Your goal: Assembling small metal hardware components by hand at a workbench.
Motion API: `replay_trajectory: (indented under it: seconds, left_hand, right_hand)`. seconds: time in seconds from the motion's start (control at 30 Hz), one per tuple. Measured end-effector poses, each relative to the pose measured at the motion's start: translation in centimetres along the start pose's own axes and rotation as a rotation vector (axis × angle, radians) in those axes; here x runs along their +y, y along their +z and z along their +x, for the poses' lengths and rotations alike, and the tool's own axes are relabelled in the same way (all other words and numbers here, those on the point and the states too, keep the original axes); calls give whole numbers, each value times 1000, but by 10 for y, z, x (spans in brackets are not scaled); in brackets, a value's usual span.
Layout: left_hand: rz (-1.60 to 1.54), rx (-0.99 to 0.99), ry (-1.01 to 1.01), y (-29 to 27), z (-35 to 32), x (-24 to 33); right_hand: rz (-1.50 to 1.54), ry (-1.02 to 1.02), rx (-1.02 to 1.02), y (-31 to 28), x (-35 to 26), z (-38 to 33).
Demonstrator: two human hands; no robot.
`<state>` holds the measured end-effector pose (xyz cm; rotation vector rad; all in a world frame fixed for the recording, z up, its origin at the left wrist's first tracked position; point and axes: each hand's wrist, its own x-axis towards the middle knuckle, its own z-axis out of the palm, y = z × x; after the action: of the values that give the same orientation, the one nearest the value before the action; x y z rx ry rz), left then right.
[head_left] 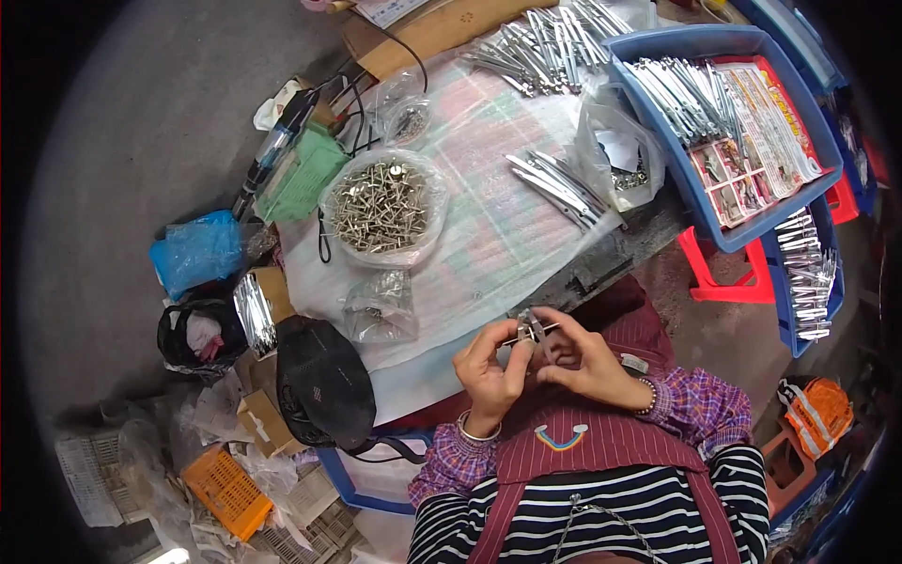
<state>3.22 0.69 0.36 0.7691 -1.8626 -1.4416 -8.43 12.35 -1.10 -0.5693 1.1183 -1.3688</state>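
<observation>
Small silver metal piece [532, 331] (thin rod sticking out sideways), pinched between both hands above table edge.

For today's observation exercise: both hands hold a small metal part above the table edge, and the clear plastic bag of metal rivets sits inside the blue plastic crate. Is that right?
Not quite. In the head view, the clear plastic bag of metal rivets sits on the white table cover, not inside the blue plastic crate. Both hands, left hand and right hand, do hold the small metal part.

This is a small assembly workshop, a crowded hand-work place. A low table [489, 226] carries a clear bag of metal rivets [381, 207] and piles of metal strips [536, 47], with more in a blue crate [714, 42]. Bags, cartons and an orange basket [225, 489] lie on the concrete floor.
</observation>
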Motion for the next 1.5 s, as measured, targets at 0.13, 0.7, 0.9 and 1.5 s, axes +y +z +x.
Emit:
replay_trajectory:
  seconds: [0.13, 0.7, 0.9, 1.5]
  left_hand:
    - [-49, -20, -4, -4, -3, 8]
    - [-514, -332, -524, -10, -8, 14]
    - [-197, -8, -226, 0, -8, -2]
    - [-292, 60, -292, 4, -8, -8]
  right_hand:
    - [-226, -220, -87, -11, 10, 8]
    - [-320, -583, 403, -24, -48, 29]
    - [-228, -259, 133, -1, -54, 8]
    - [-17, -62, 224, 7, 8, 4]
